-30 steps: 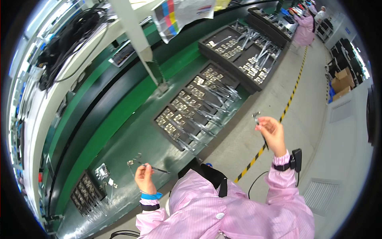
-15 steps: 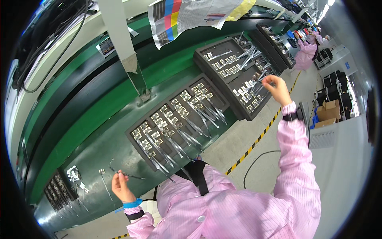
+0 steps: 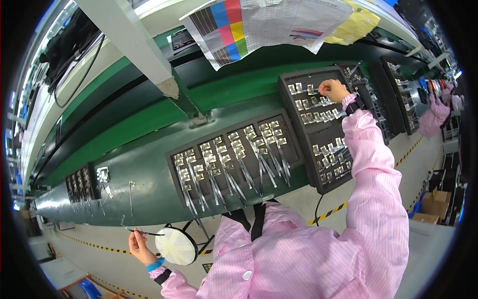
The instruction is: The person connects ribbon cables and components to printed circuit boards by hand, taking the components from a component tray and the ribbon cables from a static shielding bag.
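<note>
My left hand (image 3: 142,247) is closed on a thin dark strip-like piece (image 3: 151,233), whose kind I cannot make out. It is held past the table's front edge, left of a round stool. My right hand (image 3: 334,91) reaches into the far compartment of a dark foam tray (image 3: 309,137). Its fingers pinch together beside a small silvery metal part (image 3: 311,89) in the top row; what lies between the fingertips is hidden. Rows of similar parts fill both compartments. A second dark tray (image 3: 294,149), nearer my body, holds several metal connectors with flat grey ribbon cables hanging over its front edge.
A smaller parts tray (image 3: 92,174) and a loose cable (image 3: 131,198) lie at left on the green table (image 3: 149,212). The round stool (image 3: 176,246) stands below. A metal post (image 3: 186,104) rises behind, with printed sheets (image 3: 269,25) hanging overhead. Another person (image 3: 435,117) is far right.
My view has turned. The right hand has moved from the tray's right side to its far top row. My left hand has drawn from over the table to beyond its front edge, still holding the strip.
</note>
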Tool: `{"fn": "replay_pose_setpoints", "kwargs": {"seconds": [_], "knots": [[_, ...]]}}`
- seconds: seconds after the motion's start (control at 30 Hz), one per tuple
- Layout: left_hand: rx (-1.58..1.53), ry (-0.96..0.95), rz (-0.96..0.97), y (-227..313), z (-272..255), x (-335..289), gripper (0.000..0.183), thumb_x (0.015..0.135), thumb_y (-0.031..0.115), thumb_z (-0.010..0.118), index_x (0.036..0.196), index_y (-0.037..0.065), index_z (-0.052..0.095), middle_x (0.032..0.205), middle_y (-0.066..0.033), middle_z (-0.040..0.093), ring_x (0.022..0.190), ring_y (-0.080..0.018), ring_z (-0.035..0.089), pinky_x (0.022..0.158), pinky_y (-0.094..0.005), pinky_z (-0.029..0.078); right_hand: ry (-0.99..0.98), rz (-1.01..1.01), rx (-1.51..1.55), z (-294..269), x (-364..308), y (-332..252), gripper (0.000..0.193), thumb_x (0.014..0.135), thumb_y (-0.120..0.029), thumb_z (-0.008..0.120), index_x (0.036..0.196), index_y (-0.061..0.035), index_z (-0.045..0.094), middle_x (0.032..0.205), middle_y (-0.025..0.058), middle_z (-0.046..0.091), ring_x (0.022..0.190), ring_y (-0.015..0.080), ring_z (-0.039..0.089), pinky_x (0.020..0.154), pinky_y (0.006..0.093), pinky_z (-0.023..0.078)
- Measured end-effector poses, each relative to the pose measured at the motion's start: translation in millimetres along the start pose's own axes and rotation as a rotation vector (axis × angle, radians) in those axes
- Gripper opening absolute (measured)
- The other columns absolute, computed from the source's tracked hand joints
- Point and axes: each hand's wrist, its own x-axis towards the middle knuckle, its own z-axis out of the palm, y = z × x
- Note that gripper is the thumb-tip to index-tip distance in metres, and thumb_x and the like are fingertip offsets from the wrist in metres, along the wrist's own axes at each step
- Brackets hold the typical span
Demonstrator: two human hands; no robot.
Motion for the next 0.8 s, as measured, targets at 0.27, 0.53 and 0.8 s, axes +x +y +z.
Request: {"fn": "replay_pose_setpoints", "kwargs": {"seconds": [0.27,0.53,0.8], "knots": [[0.051,0.040,0.004,-2,9,-4,0.020,0.089,0.018,0.058,0.098,0.000,0.061,0.091,-0.0045,0.063,0.074,-0.0080,0.055,0.064,-0.0204,0.042,0.113,0.084,-0.254,14,24,-16,0.011,0.071,-0.026,0.068,0.081,-0.0227,0.069,0.098,0.0033,0.060,0.106,0.0272,0.048,0.087,0.0467,0.036],[-0.064,-0.150,0.042,1,47,7,0.012,0.084,0.003,0.061,0.094,-0.004,0.063,0.092,-0.0102,0.065,0.078,-0.0137,0.060,0.070,-0.0247,0.049,-0.227,-0.428,0.585,0,-57,-169,0.014,0.082,-0.013,0.062,0.082,0.0008,0.066,0.074,0.0026,0.064,0.071,0.0091,0.057,0.066,0.0231,0.045],[0.116,-0.516,0.299,14,63,4,0.007,0.077,0.002,0.066,0.083,-0.003,0.066,0.082,-0.0098,0.064,0.075,-0.0156,0.061,0.065,-0.0249,0.047,-0.645,-0.642,0.870,130,-204,-391,0.025,0.082,-0.021,0.066,0.098,-0.0019,0.066,0.086,0.0059,0.063,0.073,0.0109,0.057,0.060,0.0228,0.045]]}}
